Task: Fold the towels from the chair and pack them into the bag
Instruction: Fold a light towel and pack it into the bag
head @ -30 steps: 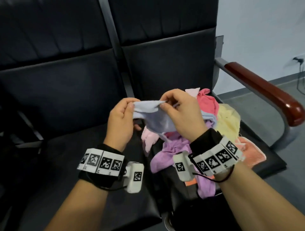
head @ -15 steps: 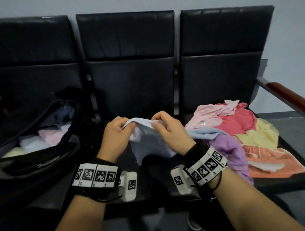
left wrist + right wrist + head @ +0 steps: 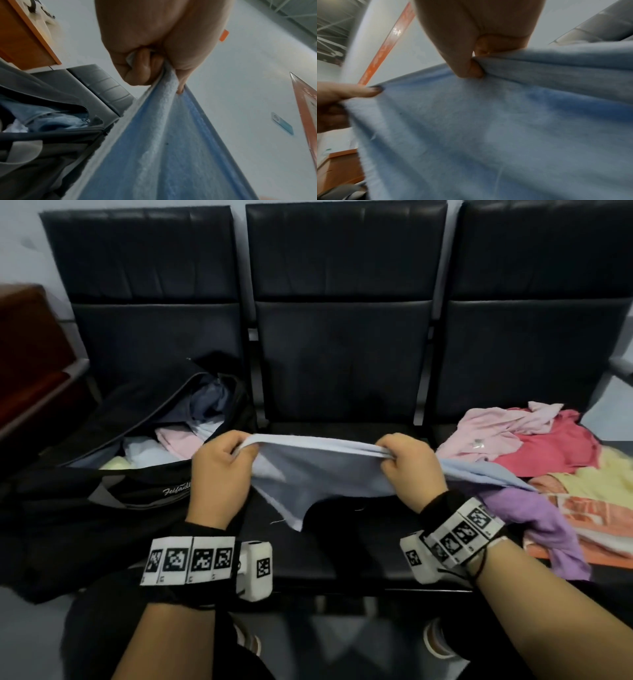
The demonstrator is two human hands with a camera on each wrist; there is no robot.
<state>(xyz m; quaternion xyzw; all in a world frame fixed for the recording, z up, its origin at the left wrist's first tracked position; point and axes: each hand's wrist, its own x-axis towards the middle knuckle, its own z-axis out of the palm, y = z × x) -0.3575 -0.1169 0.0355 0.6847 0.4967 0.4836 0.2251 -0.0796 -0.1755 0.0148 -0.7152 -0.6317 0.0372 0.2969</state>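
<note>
A light blue towel [image 3: 322,470] hangs stretched between both hands above the middle seat of the black chair row [image 3: 342,549]. My left hand [image 3: 222,463] pinches its top edge on the left, and my right hand [image 3: 407,463] pinches the same edge on the right. The left wrist view shows curled fingers [image 3: 142,67] clamped on the blue towel [image 3: 171,148]; the right wrist view shows a thumb and finger [image 3: 471,67] nipping the blue towel [image 3: 488,128]. An open black bag [image 3: 113,474] lies on the left seat with folded towels [image 3: 164,443] inside.
A loose pile of towels covers the right seat: pink [image 3: 496,426], red [image 3: 555,446], yellow [image 3: 599,481], orange [image 3: 582,518] and purple [image 3: 534,515]. A dark wooden armrest [image 3: 30,354] stands at the far left. The chair backs rise behind.
The hands have drawn apart, spreading the blue towel's top edge wide over the middle seat. The view has swung left, from the pile on the right seat to the whole row with the bag.
</note>
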